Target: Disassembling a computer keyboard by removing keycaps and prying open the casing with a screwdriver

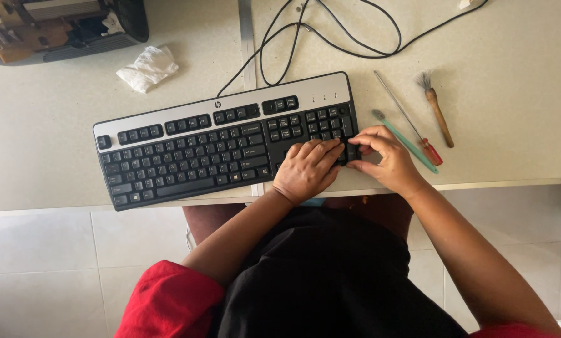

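Observation:
A black and silver keyboard (pixel 193 147) lies slanted on the pale desk (pixel 512 81). My left hand (pixel 307 169) rests flat on the keys at its right end, fingers together. My right hand (pixel 384 156) is at the keyboard's right edge, thumb and fingers pinched on a key of the number pad. Whether the key is loose I cannot tell. The keyboard's black cable (pixel 330 37) loops away across the desk behind it.
Right of the keyboard lie a red-handled screwdriver (pixel 412 122), a teal toothbrush (pixel 405 141) and a small wooden brush (pixel 437 109). A crumpled white tissue (pixel 148 67) sits at the back left, near an opened device (pixel 55 28). White tiled floor lies below the desk edge.

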